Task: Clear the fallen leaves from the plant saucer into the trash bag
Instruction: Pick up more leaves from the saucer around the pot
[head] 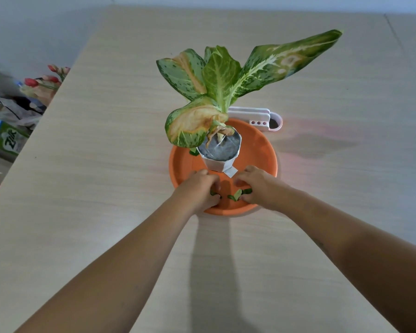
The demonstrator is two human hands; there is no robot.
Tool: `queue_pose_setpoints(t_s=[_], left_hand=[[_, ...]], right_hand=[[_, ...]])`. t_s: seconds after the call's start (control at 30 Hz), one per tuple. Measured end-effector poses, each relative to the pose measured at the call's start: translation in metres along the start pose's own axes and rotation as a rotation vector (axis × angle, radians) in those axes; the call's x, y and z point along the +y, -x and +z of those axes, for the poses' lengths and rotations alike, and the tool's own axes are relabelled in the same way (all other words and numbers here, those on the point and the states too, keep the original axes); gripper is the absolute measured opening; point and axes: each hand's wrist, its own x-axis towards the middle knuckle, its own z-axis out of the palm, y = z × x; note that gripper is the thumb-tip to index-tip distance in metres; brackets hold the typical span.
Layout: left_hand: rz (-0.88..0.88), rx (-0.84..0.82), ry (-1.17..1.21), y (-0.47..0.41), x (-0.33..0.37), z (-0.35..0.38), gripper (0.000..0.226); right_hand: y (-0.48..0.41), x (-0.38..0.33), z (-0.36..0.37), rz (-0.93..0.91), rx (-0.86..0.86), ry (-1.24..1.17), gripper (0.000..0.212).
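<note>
An orange plant saucer (257, 150) sits mid-table and carries a small white pot (220, 156) with a large variegated plant (216, 78). Small green fallen leaves (234, 195) lie in the saucer's near part. One more leaf piece (193, 152) shows to the left of the pot. My left hand (198, 188) rests inside the near-left rim, fingers curled over a leaf piece. My right hand (257, 186) reaches in from the near right, its fingertips closing on a leaf. No trash bag is clearly visible.
A white and pink holder (262, 117) stands right behind the saucer. Off the table's left edge are artificial flowers (46, 82), bags and a green carton (7, 140). The wooden table (106, 164) extends all around.
</note>
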Motion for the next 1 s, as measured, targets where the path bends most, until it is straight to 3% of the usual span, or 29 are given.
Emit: queue_pose_setpoints(t_s=[0.1,0.27,0.43,0.57,0.63,0.7,0.83,1.0], left_hand=[[-0.061,-0.108,-0.022,0.001,-0.001,-0.011,0.038],[-0.060,-0.132,-0.051,-0.002,0.002,-0.006,0.038],[0.033,-0.064,-0.061,-0.003,-0.001,0.001,0.024],[0.061,-0.091,-0.153,-0.008,0.001,0.001,0.022],[0.018,-0.135,-0.216,-0.013,0.007,0.000,0.025],[-0.015,-0.159,-0.223,-0.013,0.010,0.000,0.025],[-0.068,0.025,0.078,-0.003,0.002,0.000,0.011],[-0.232,0.147,0.493,0.004,-0.002,-0.014,0.009]], right_hand=[[-0.001,-0.004,-0.005,0.000,-0.089,0.021,0.059],[-0.002,-0.016,0.008,-0.057,-0.045,-0.002,0.036],[-0.004,-0.018,0.014,-0.084,-0.033,0.033,0.018],[-0.008,-0.025,0.011,-0.059,-0.080,0.089,0.021],[-0.007,-0.028,0.009,-0.044,-0.154,0.005,0.024],[-0.007,-0.028,0.010,-0.007,-0.107,-0.051,0.019],[-0.004,-0.017,0.010,0.154,0.134,-0.358,0.016],[0.008,-0.004,-0.012,0.316,0.217,-0.762,0.009]])
